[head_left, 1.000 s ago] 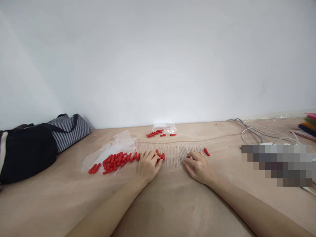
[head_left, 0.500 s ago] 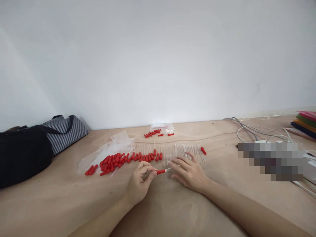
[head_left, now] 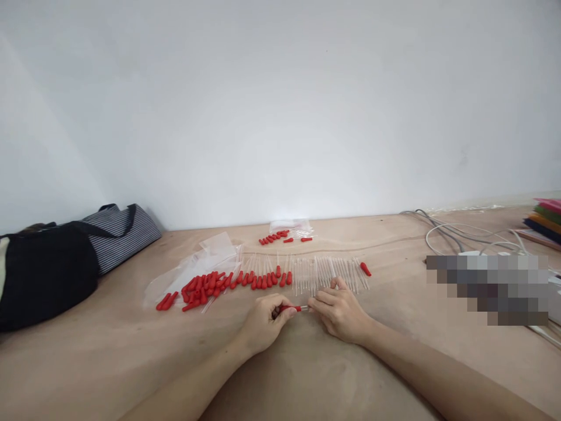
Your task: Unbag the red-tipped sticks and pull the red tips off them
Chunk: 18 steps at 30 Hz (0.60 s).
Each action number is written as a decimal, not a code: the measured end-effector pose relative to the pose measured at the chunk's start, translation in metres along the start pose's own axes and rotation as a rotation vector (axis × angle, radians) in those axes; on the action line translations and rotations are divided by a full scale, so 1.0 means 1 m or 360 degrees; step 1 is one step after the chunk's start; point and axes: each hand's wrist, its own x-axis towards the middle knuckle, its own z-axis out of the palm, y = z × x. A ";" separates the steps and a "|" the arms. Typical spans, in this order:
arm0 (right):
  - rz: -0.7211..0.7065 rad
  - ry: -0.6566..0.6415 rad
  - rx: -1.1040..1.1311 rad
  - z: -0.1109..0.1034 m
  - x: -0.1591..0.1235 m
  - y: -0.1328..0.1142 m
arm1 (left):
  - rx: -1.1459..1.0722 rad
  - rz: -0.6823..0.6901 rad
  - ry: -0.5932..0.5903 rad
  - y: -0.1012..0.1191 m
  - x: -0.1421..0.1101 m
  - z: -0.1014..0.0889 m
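Note:
Between finger and thumb, my left hand (head_left: pixel 267 323) is closed on a red rubber dropper bulb (head_left: pixel 293 308). A thin clear glass tube (head_left: pixel 305 308) runs from the bulb's right end into the curled fingers of my right hand (head_left: pixel 337 310), which pinch it. Just beyond the hands lies a row of clear glass dropper tubes (head_left: pixel 322 270); those on the left carry red bulbs (head_left: pixel 263 280). One loose red bulb (head_left: pixel 365 269) rests at the row's right end. To the left, a heap of red bulbs (head_left: pixel 201 287) lies on clear plastic bags (head_left: pixel 188 264).
Near the wall, more red-bulbed droppers (head_left: pixel 274 237) lie by a small plastic bag (head_left: pixel 291 225). A black striped bag (head_left: pixel 48 275) sits at the left. Cables (head_left: pixel 442 231) and a blurred-out object (head_left: pixel 486 286) occupy the right, with coloured folded stacks (head_left: pixel 547 219) behind.
My right hand's spread fingers have closed on the glass tube, near the bulb. My left hand has shifted slightly right and wrapped further round the red bulb. The view has turned slightly.

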 end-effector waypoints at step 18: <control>0.0626 0.0008 -0.0010 -0.004 -0.020 0.034 | -0.0347 -0.0205 0.0085 -0.017 -0.001 -0.020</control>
